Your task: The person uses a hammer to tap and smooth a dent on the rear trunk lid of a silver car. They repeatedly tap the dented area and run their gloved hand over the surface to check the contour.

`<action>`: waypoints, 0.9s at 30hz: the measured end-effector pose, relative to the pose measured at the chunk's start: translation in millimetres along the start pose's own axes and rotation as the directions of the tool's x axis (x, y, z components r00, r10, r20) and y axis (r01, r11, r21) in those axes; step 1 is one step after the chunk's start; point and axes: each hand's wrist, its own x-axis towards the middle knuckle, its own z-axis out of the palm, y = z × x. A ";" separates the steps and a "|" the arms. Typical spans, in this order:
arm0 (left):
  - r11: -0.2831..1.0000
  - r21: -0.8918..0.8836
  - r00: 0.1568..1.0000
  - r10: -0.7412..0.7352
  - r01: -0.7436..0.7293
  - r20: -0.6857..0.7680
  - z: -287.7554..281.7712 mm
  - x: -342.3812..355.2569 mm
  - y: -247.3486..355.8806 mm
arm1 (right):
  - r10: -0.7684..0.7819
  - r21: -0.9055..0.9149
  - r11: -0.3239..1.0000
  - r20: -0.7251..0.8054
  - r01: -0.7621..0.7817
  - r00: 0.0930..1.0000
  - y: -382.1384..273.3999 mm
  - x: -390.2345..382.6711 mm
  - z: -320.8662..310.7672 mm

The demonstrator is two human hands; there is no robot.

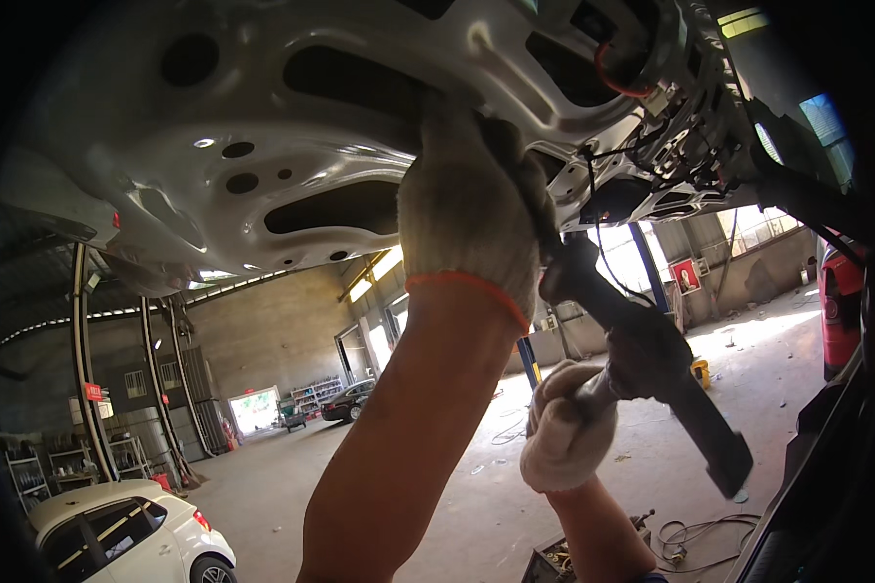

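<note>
My left hand (472, 209), in a knitted glove with an orange cuff, reaches up against the underside of a raised silver car panel (253, 136). A dark bar-like tool (541, 219) runs along its right side, held in the shaded fingers; its upper end is hidden. Below and to the right, my right hand (569, 432), also gloved, is closed around the pale round handle of a hammer (656, 355). The hammer's long dark head slants down to the right. Its upper end lies close to the lower end of the bar; I cannot tell whether they touch.
Wiring and metal parts (666, 146) hang under the panel at the upper right. On the workshop floor are an open toolbox (551, 564) and a cable (710, 534). A white car (131, 534) stands lower left, a dark car (348, 400) farther back, a red vehicle (839, 311) at right.
</note>
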 end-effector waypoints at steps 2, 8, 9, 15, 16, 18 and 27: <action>1.000 -0.006 1.000 -0.020 0.020 -0.002 -1.9 1.1 -1.0 | 0.001 0.058 0.998 -0.005 -0.001 1.000 6.6 -2.8 -5.0; 0.997 0.036 0.995 -0.072 0.075 -0.062 2.2 -6.7 3.3 | -0.079 -0.005 0.997 0.026 0.079 0.997 7.5 -4.2 5.3; 0.995 0.044 0.995 -0.084 0.086 -0.054 1.7 -7.7 4.3 | -0.081 -0.027 0.996 0.018 0.082 0.997 3.4 -4.3 8.0; 0.997 -0.007 0.997 -0.081 0.081 -0.012 2.4 -6.4 2.3 | -0.016 -0.006 1.000 0.024 0.017 1.000 0.7 -5.4 1.8; 0.999 -0.003 0.998 -0.054 0.054 0.012 2.5 -4.5 3.9 | -0.017 -0.001 1.000 0.018 0.017 1.000 6.4 -9.3 -0.1; 0.996 -0.039 0.995 -0.083 0.086 0.058 -2.5 -1.0 -5.1 | -0.064 -0.038 0.997 0.033 0.066 0.997 18.9 -5.6 -9.9; 0.996 -0.054 0.997 -0.075 0.075 -0.004 3.3 -1.8 -4.6 | -0.023 -0.069 0.997 0.073 0.028 0.997 1.2 3.4 -9.3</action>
